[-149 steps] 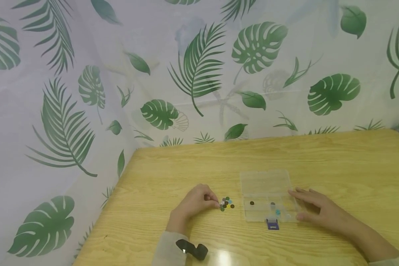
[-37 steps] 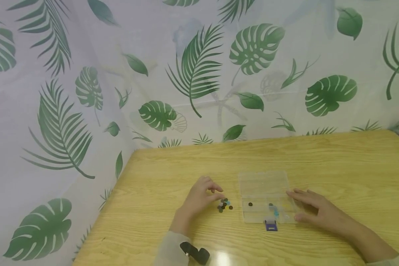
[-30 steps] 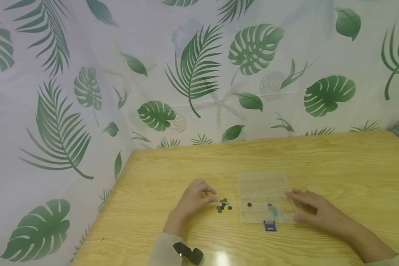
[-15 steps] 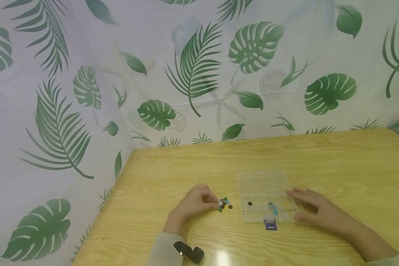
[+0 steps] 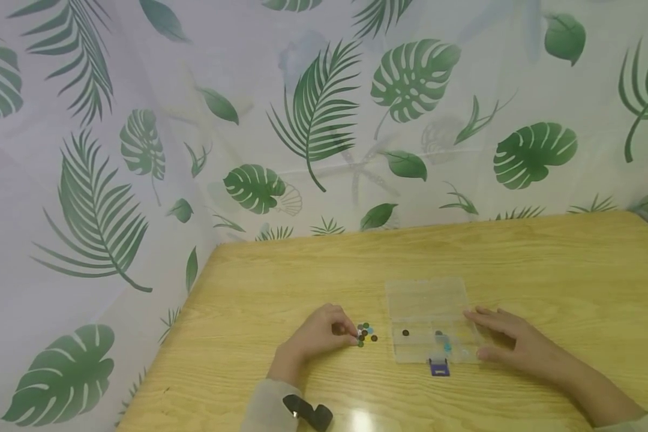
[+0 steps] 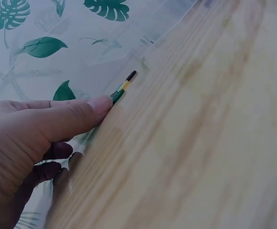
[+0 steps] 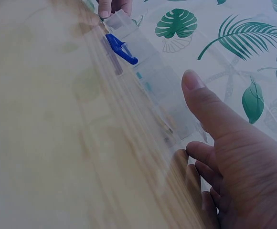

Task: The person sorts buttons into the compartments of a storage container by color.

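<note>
Work seemingly partway: a few discs [image 5: 405, 332] lie in the open compartment box [image 5: 413, 348], the remaining pile [image 5: 364, 333] nearer the surface's [image 5: 545, 258] left edge. The left grip [image 5: 322, 330] meets the pile; whether it holds one I cannot tell. The relaxed right grip [image 5: 526, 341] flanks the box.

I can't tell whether the left grip [image 5: 324, 330] pinches anything; its fingertips [image 6: 100, 104] hide part of the disc pile [image 5: 365, 333]. On my right-wrist view, the clear box [image 7: 160, 78]'s contents [image 7: 148, 86] blur past recognition.

discs [image 5: 364, 333]: multicoloured | box latch [image 5: 439, 364]: blue | table [image 5: 302, 270]: yellow woodgrain | backdrop [image 5: 324, 138]: white, green-leafed
</note>
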Action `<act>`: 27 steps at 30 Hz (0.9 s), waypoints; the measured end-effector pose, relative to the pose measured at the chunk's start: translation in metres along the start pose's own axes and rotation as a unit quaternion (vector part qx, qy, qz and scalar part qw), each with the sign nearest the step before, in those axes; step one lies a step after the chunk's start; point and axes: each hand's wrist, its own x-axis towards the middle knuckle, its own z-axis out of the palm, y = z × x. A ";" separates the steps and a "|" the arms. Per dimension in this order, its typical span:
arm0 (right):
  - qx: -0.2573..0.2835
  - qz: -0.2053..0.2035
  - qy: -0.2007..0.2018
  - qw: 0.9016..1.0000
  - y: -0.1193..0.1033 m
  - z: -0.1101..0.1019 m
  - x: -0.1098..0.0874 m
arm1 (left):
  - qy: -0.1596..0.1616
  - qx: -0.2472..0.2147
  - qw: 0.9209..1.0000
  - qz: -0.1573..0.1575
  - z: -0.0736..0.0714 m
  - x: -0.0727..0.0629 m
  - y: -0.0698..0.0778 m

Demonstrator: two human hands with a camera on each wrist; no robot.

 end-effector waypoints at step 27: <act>-0.006 -0.016 0.005 1.000 0.001 0.001 0.000 | -0.005 -0.016 0.999 -0.040 0.000 0.002 0.002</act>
